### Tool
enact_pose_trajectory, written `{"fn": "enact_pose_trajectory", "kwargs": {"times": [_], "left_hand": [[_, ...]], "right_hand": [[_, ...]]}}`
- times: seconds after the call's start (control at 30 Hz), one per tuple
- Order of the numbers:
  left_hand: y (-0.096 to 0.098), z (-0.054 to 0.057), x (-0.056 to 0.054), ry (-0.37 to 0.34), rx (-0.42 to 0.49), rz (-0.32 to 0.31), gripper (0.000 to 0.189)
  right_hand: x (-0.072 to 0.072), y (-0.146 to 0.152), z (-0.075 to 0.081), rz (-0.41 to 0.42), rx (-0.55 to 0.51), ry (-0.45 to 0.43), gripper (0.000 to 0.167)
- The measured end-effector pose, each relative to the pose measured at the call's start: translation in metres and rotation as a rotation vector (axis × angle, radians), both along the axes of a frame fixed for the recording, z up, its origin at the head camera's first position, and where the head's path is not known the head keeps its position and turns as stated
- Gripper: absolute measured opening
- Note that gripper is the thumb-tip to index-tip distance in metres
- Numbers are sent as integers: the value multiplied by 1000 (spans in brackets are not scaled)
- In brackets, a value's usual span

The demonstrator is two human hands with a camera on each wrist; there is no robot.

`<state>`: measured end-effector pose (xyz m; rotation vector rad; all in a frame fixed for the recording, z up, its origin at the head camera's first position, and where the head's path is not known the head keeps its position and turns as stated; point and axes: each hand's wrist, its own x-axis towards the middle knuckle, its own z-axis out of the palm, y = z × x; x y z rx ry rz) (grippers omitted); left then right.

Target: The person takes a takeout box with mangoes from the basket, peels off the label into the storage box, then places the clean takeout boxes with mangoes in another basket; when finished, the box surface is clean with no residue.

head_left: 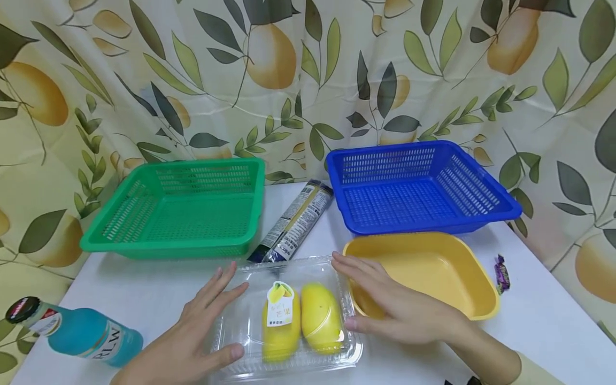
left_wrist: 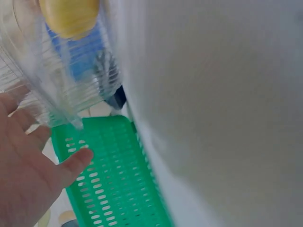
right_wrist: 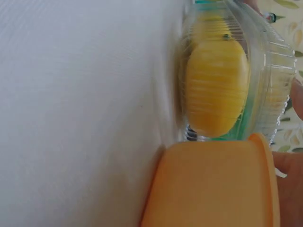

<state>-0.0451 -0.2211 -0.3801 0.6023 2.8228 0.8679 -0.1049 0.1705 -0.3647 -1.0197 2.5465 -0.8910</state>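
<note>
A clear plastic box [head_left: 250, 334] lies at the front middle of the table in the head view. Inside are two yellow mangoes, one [head_left: 321, 318] plain and one [head_left: 281, 339] under a white label [head_left: 280, 307] with a fruit picture. My left hand [head_left: 192, 326] is at the box's left side, fingers spread and fairly straight. On the opposite side is my right hand [head_left: 399, 305], its fingers extended over the yellow basin's near-left rim and its thumb by the box edge. Whether either hand presses on the box, I cannot tell.
Behind stand a green basket [head_left: 168, 248] and a blue basket [head_left: 428, 216], with dark printed packages [head_left: 298, 219] between them. The yellow basin [head_left: 433, 278] adjoins the box's right side. A turquoise bottle [head_left: 96, 334] lies at left; a purple-wrapped candy [head_left: 501, 274] lies at right.
</note>
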Motion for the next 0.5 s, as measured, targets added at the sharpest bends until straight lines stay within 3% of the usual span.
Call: {"fn": "enact_pose_trajectory", "kwargs": {"times": [0.1,0.3,0.5], "left_hand": [[-2,1,-1,11,2,-1,81],[-4,1,-5,-31,42,-21,84],[-10,0,-6,-19,142,-137,92]], "right_hand": [[-1,-4,-1,-3,9,8,87],[-3,-6,-1,0,14,36,87],[-4,-12,0,50,12,108,78]]}}
